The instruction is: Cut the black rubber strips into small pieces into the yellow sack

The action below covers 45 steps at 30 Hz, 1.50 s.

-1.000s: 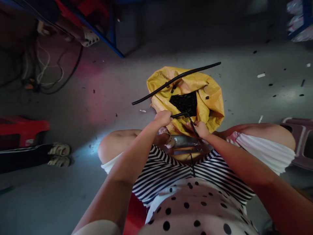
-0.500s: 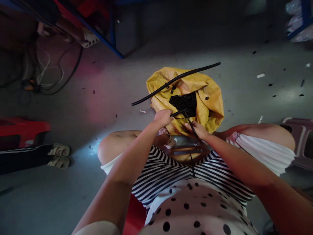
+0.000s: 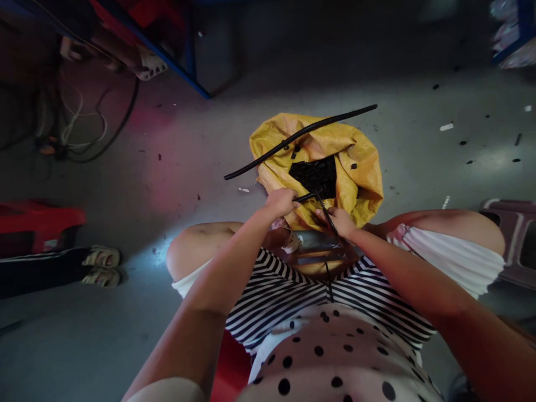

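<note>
My left hand point(image 3: 280, 202) is closed around one end of a short black strip point(image 3: 306, 197), just in front of my knees. My right hand point(image 3: 341, 221) is closed on a thin black tool point(image 3: 325, 215), probably scissors, whose tip meets that strip. Both hands hover over the near edge of an open yellow sack point(image 3: 360, 167) on the floor, which holds several small black pieces point(image 3: 315, 174). A long black rubber strip point(image 3: 299, 137) lies slantwise across the sack's top.
A red plastic stool point(image 3: 36, 220) and another person's sandalled feet point(image 3: 100, 265) are at the left. Cables point(image 3: 84, 125) lie on the floor at the upper left under a blue frame point(image 3: 176, 67). A brownish stool point(image 3: 513, 240) stands at the right. Small black scraps point(image 3: 464, 144) dot the concrete floor.
Both hands have barely shifted; the short strip's free end tilts slightly as the tool works at it. The long strip and sack stay put.
</note>
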{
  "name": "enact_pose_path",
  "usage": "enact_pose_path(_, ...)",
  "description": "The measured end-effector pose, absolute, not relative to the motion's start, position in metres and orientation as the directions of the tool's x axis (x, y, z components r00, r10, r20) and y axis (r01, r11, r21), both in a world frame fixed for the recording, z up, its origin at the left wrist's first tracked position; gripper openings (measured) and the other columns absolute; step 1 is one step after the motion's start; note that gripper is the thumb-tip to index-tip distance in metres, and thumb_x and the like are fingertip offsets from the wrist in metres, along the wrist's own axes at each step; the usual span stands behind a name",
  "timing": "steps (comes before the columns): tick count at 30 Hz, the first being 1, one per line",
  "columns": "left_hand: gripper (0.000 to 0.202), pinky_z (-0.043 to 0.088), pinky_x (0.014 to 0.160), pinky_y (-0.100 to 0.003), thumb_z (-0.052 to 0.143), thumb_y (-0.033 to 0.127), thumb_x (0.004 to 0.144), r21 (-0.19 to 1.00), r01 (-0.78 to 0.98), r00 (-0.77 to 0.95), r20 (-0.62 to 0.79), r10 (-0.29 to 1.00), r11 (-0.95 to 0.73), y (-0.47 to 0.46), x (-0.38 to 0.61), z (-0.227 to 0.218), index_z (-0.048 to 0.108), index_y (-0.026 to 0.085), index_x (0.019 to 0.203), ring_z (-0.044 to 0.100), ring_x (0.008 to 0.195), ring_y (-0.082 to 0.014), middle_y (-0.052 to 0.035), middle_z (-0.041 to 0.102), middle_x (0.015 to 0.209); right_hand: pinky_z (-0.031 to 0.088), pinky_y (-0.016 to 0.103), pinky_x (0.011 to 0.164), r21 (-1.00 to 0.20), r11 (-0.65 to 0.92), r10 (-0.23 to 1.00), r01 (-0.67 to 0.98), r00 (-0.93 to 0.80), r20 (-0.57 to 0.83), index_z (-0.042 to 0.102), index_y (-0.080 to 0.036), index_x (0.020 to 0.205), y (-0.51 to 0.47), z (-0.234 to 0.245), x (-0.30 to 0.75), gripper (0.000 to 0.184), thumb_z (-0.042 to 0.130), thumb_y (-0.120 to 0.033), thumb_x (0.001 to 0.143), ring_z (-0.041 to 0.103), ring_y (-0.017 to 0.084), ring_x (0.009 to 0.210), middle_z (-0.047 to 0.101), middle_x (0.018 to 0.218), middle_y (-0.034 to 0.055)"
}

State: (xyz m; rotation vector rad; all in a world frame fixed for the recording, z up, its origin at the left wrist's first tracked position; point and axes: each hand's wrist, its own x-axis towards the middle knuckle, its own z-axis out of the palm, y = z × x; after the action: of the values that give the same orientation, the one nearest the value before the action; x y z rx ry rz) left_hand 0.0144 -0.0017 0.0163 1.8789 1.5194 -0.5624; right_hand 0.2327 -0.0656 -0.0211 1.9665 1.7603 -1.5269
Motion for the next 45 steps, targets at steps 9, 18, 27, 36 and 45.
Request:
enact_pose_path(9,0.025,0.047,0.076,-0.027,0.063,0.036,0.081,0.188,0.974,0.222,-0.687,0.692,-0.126,0.000,0.012,0.017,0.071,0.024,0.102,0.064,0.098,-0.0237,-0.0075,0.070,0.105,0.027,0.025,0.050,-0.519,-0.330,0.743,0.789,-0.122,-0.658,0.054,-0.019,0.062,-0.067,-0.018,0.233,0.053,0.047,-0.067,0.083,0.045,0.013,0.054,0.052,0.056,0.0025)
enact_pose_path(18,0.029,0.047,0.074,-0.028,0.060,0.040,0.084,0.187,0.981,0.153,-0.627,0.764,-0.044,0.002,0.013,0.025,0.070,0.023,0.105,0.065,0.097,-0.0242,-0.0078,0.070,0.104,0.038,0.025,0.060,-0.576,-0.345,0.671,0.741,-0.235,-0.703,0.056,-0.022,0.087,-0.068,-0.020,0.237,0.055,0.045,-0.076,0.081,0.059,0.018,0.072,0.063,0.079,0.0036)
enact_pose_path(27,0.029,0.046,0.078,-0.026,0.059,0.037,0.085,0.252,0.962,0.253,-0.657,0.710,-0.109,-0.002,0.020,0.026,0.070,0.025,0.110,0.064,0.099,-0.0222,-0.0061,0.071,0.108,0.036,0.025,0.058,-0.541,-0.316,0.689,0.779,-0.203,-0.696,0.058,-0.021,0.084,-0.064,-0.014,0.233,0.056,0.042,-0.075,0.083,0.059,0.020,0.072,0.064,0.079,0.0060)
enact_pose_path(36,0.030,0.047,0.078,-0.026,0.060,0.034,0.084,0.200,0.974,0.218,-0.695,0.685,-0.108,0.001,0.010,0.021,0.071,0.024,0.110,0.064,0.100,-0.0223,-0.0074,0.070,0.109,0.028,0.026,0.052,-0.486,-0.236,0.743,0.842,-0.166,-0.649,0.061,-0.019,0.071,-0.067,-0.016,0.234,0.057,0.044,-0.071,0.084,0.054,0.016,0.061,0.061,0.065,0.0060)
enact_pose_path(45,0.030,0.048,0.077,-0.029,0.062,0.033,0.082,0.208,0.971,0.228,-0.678,0.698,-0.116,0.002,0.009,0.020,0.071,0.025,0.110,0.065,0.099,-0.0250,-0.0083,0.070,0.108,0.026,0.026,0.051,-0.468,-0.238,0.743,0.851,-0.151,-0.652,0.061,-0.019,0.070,-0.067,-0.015,0.234,0.053,0.047,-0.068,0.084,0.052,0.016,0.058,0.060,0.061,0.0048)
